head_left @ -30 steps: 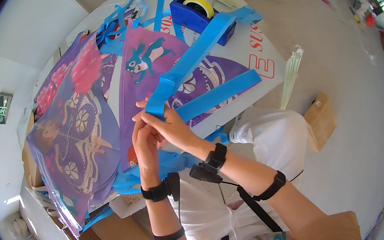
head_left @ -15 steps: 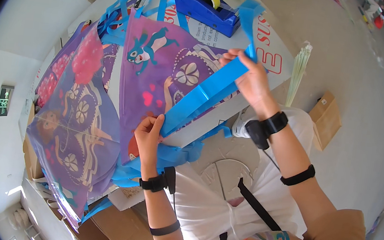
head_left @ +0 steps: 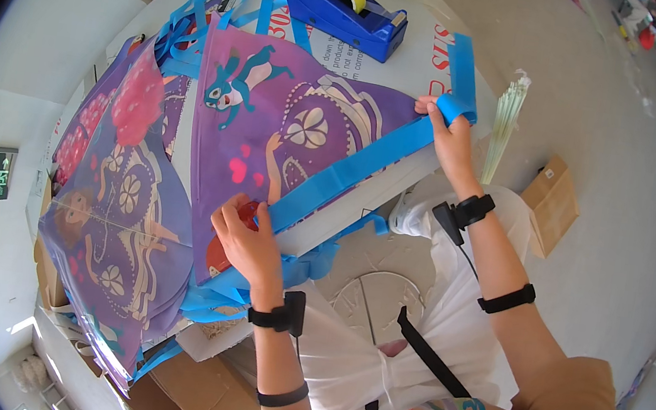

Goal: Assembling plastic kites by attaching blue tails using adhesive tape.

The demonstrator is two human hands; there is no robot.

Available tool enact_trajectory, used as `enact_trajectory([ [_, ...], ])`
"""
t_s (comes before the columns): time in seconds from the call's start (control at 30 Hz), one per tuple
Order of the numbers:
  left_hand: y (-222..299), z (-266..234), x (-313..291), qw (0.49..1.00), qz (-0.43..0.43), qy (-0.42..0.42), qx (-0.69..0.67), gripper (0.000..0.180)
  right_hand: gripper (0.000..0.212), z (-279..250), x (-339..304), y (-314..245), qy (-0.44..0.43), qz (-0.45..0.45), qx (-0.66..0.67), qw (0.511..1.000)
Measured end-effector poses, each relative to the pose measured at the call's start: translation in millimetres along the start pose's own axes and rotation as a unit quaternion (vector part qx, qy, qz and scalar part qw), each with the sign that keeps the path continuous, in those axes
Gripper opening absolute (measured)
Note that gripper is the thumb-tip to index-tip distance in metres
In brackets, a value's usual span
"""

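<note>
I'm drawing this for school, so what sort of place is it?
Probably a workshop: there's a blue tape dispenser, printed purple sheets and a bundle of pale sticks.

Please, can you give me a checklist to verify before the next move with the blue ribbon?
1. Right hand has the ribbon: ok, its fingers close on the blue ribbon.
2. Left hand is at the ribbon's near end: ok.
3. Left hand's grip is firm: cannot tell, its fingertips are partly hidden.
4. Ribbon is straight between the hands: ok, it runs along the purple printed sheet.
5. Ribbon beyond the right hand is straight: not ok, it folds there.
6. Blue tape dispenser is away from both hands: ok.
</note>
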State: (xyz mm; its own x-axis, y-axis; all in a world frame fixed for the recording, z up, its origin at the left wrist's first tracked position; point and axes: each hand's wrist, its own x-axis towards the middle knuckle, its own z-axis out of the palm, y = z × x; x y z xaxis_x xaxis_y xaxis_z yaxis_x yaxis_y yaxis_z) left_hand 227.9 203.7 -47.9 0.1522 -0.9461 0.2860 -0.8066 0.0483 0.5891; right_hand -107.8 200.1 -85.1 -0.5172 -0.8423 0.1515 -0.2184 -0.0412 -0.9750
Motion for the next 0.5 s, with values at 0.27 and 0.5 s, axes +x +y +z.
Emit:
enact_trajectory([
  [0.27,79,59,-47,0.935,0.261,-0.232,-0.066,0.069,0.026,0,4,4,0.012,0.029,0.036,0.999],
  [0.5,64,78,-57,0.946,0.244,-0.215,0.008,0.081,0.038,-24,25,-8,0.043,0.141,0.271,0.951],
])
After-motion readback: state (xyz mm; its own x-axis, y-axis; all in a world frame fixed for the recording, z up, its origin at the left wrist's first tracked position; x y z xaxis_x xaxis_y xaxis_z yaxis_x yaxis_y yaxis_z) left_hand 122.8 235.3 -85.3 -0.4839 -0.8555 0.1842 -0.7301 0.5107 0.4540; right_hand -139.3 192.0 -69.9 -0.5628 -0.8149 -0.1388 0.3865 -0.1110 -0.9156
